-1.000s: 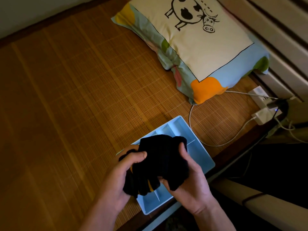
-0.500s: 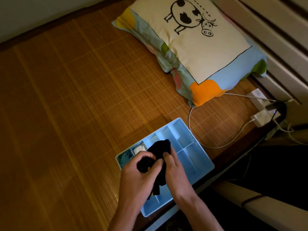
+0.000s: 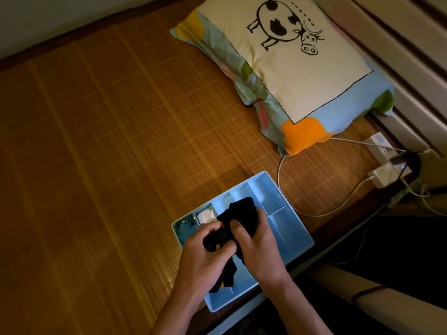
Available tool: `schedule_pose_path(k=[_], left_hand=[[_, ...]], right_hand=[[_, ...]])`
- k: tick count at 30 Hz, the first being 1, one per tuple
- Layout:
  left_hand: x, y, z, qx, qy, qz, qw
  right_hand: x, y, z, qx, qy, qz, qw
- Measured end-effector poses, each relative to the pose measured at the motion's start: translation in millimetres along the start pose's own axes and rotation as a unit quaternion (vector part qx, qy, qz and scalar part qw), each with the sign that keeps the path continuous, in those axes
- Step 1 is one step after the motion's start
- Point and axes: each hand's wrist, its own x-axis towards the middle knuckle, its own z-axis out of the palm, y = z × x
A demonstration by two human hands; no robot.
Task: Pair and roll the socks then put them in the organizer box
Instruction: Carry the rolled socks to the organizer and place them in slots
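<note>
Just above the light blue plastic organizer box (image 3: 287, 228), both hands hold a bundle of black socks (image 3: 242, 213) with small yellow-orange patches. The left hand (image 3: 205, 257) curls its grip round the rolled near end. The right hand (image 3: 256, 247) closes fingers and thumb on the far part, which bulges over the middle compartments. A loose end hangs over the near compartments. A white rolled sock (image 3: 205, 216) and a dark teal one (image 3: 185, 227) fill the far-left compartments. The box rests on a brown bamboo mat (image 3: 121, 141), with a cow-print pillow (image 3: 302, 76) farther off.
</note>
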Motion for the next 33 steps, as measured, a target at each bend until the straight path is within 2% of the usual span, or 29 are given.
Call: schedule_pose_path(k=[2,5,7,9,12,15,19,22,24,27,30,33], left_hand=[[1,-4,-3,0.020,0.000,0.007,1.000],[3,-8,-6,0.073,-0.005,0.028,0.997],[5,-12,-7,0.091,-0.009,0.023,0.996],[6,-17,-7,0.082,-0.002,-0.002,0.997],[4,-26,-7,0.064,0.026,-0.026,0.997],[-2,-36,-8,0.043,0.025,-0.031,0.998],[-12,-45,-11,0.024,0.029,-0.044,0.998],[-14,-50,-16,-0.003,0.038,-0.056,0.998],[-14,-52,-21,-0.014,0.040,-0.057,0.997],[-14,-56,-28,-0.028,0.041,-0.053,0.997],[-12,-60,-34,-0.038,0.049,-0.053,0.997],[-10,-65,-39,-0.044,0.062,-0.048,0.996]], right_hand=[[-1,-1,2,-0.028,-0.029,-0.018,0.999],[-3,1,1,-0.015,-0.083,0.000,0.996],[0,6,0,-0.034,-0.088,-0.009,0.996],[9,13,2,-0.077,-0.066,-0.017,0.995],[34,27,7,-0.188,0.021,-0.057,0.980],[61,46,15,-0.322,0.073,-0.084,0.940],[82,68,34,-0.521,0.079,-0.051,0.848],[81,78,50,-0.590,0.081,-0.061,0.801],[79,84,59,-0.613,0.102,-0.056,0.782],[80,86,69,-0.617,0.126,-0.050,0.775],[83,88,73,-0.592,0.135,-0.060,0.793],[85,93,67,-0.594,0.129,-0.076,0.790]])
